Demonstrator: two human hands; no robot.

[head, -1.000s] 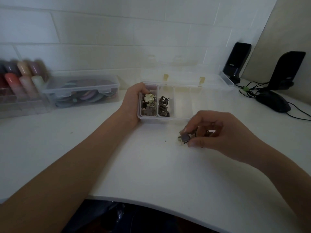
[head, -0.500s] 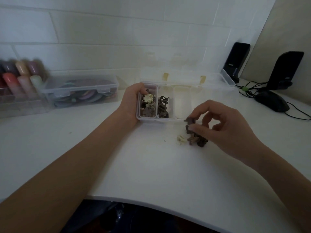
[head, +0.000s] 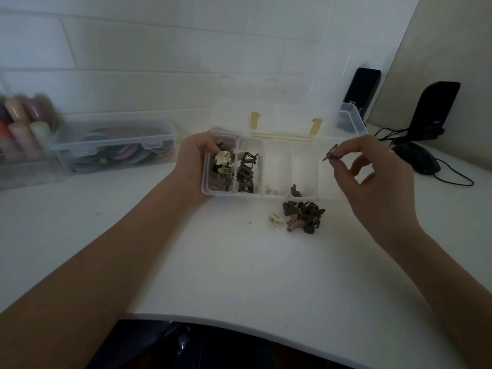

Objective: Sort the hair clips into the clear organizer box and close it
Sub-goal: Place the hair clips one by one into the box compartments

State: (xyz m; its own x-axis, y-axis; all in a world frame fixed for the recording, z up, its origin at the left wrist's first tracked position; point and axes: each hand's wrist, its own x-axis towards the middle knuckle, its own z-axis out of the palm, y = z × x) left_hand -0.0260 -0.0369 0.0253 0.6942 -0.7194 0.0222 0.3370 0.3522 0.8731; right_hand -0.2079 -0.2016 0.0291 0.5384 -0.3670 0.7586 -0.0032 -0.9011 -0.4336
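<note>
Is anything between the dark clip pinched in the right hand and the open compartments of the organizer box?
Nothing visible. The right hand pinches a dark clip above the organizer box's right end; the lid stands open behind. The left hand grips only the far left end.

One wide-angle camera sat on my head and looked forward and down, so my forearms ran in from the bottom corners toward the white desk (head: 239, 275). It hung close over the clear organizer box (head: 277, 194) at mid-frame, and faced the tiled wall (head: 159, 62) behind. No second view shared the scene; straight lines bent near the edges.
</note>
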